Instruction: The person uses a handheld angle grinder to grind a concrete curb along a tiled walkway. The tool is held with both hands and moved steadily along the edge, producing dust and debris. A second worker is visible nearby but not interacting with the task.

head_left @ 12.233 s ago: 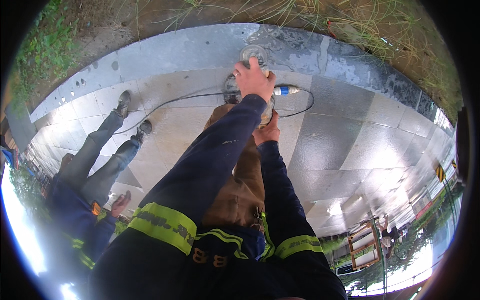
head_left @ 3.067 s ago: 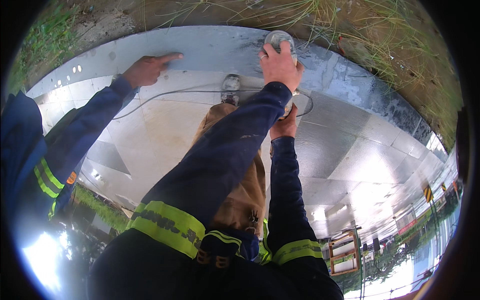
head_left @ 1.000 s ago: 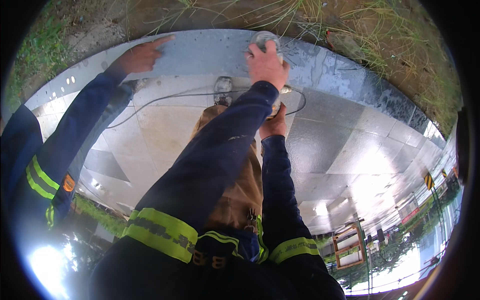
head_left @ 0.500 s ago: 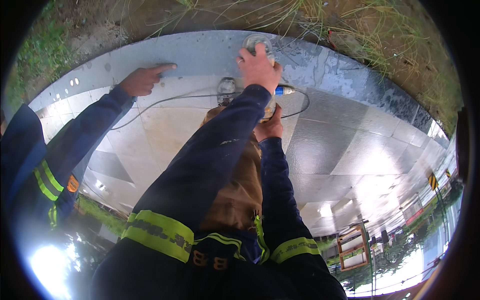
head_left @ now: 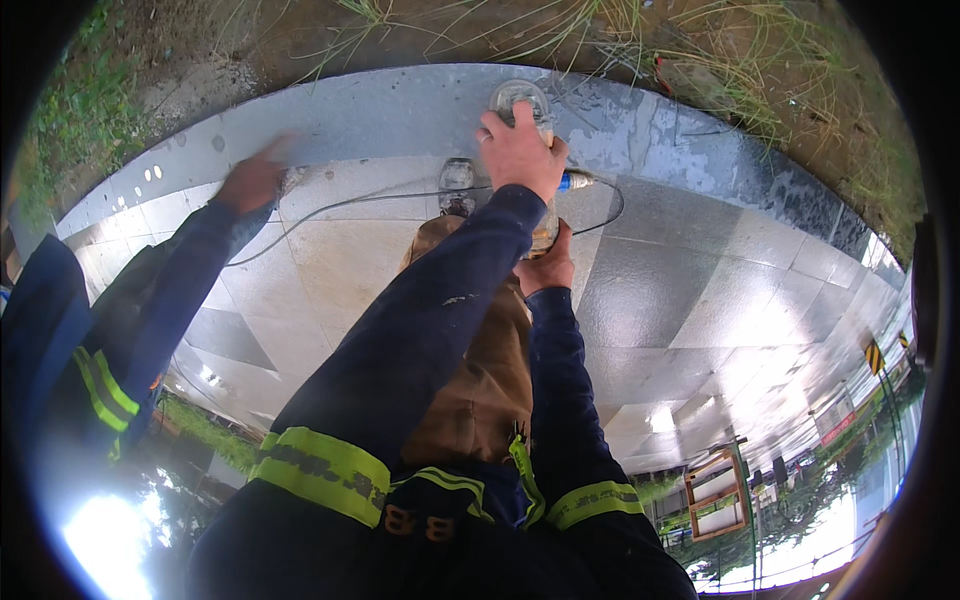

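My left hand (head_left: 520,155) presses down over the head of a hand-held grinder (head_left: 509,94), fingers curled on its round, dusty cover. The head rests on the grey stone kerb (head_left: 390,110). Lower down, my right hand (head_left: 549,264) is wrapped around the grinder's rear body, which my left wrist and sleeve partly cover. A blue and white plug connector (head_left: 577,181) lies just right of my left wrist, with a dark cable (head_left: 345,200) attached to it. What is under the grinder's head is hidden.
Left of me a co-worker's blurred hand (head_left: 252,182) hovers near the kerb. My dusty shoe (head_left: 457,180) stands beside the cable. Wet stone paving (head_left: 650,290) spreads behind the kerb; beyond its far edge are soil and grass (head_left: 700,40). A wooden frame (head_left: 717,497) stands at lower right.
The co-worker's pointing hand has drawn back left and lower, and is now smeared by motion. My hands and the grinder have barely shifted.
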Available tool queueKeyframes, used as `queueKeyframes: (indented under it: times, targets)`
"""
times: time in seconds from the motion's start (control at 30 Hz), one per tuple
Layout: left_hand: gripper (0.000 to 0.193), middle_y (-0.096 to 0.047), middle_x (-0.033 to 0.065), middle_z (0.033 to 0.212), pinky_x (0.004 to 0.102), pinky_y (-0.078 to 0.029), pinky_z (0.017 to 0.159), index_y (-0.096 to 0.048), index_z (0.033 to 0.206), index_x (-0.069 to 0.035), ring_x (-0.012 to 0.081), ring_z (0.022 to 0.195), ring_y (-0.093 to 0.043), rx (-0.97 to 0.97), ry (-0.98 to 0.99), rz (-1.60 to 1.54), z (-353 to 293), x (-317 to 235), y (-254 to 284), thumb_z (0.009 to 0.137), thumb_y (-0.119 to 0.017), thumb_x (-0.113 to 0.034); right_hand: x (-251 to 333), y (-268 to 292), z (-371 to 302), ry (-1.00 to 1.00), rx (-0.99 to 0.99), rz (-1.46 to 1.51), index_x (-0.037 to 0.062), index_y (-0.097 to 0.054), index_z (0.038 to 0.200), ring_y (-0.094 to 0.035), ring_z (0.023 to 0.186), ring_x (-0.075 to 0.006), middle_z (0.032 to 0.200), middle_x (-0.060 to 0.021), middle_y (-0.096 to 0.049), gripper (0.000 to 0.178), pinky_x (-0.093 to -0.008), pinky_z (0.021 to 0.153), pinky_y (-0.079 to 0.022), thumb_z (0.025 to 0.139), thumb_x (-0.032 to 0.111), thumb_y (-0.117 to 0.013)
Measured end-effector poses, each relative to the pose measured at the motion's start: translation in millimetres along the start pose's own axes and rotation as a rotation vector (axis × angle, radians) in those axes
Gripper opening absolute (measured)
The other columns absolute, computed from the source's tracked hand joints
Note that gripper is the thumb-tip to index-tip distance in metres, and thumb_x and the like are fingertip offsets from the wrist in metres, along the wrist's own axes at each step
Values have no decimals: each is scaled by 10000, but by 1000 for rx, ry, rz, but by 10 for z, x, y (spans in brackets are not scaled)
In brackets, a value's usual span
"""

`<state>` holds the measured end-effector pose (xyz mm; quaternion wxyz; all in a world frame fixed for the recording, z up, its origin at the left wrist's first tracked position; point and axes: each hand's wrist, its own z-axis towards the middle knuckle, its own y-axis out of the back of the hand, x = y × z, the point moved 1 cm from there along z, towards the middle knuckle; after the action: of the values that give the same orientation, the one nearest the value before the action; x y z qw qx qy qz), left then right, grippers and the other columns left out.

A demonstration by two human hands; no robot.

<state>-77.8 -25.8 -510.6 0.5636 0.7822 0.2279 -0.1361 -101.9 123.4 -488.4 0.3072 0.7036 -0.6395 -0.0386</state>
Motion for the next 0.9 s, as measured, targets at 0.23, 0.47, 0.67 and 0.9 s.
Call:
queueKeyframes:
  times: [0.23, 0.47, 0.67, 0.9]
  targets:
    - [574, -448, 280, 1084, 526, -421, 884, -469, 1108, -55, 489, 1004, -476, 29, 78, 76, -15, 31, -29, 680, -786, -269, -19, 35, -15, 43, 3, 28, 208, -331, 1382, -632, 1030, -442, 1061, -221, -680, 811, -466, 876, -517, 667, 77, -689]
    - [596, -444, 287, 1108, 535, -426, 881, -463, 1129, -56, 494, 1009, -481, -12, -20, 39, -8, 41, 3, 676, -791, -263, 2, 6, -71, 20, 17, 20, 201, -327, 1390, -636, 1032, -431, 1071, -232, -678, 811, -469, 873, -518, 670, 70, -673]
    - [569, -423, 280, 1122, 530, -440, 834, -460, 1150, -62, 497, 988, -484, -45, -79, -23, -4, 44, 36, 710, -769, -247, 0, -19, -62, 108, -44, 54, 191, -329, 1392, -635, 1021, -441, 1060, -236, -679, 794, -473, 868, -514, 683, 73, -665]
    - [568, -433, 279, 1112, 524, -438, 868, -460, 1124, -56, 496, 1015, -483, -5, -24, 28, -18, 57, -21, 696, -784, -240, -87, -59, -21, 48, -12, 20, 194, -320, 1385, -633, 1001, -453, 1022, -241, -680, 794, -486, 862, -513, 670, 49, -634]
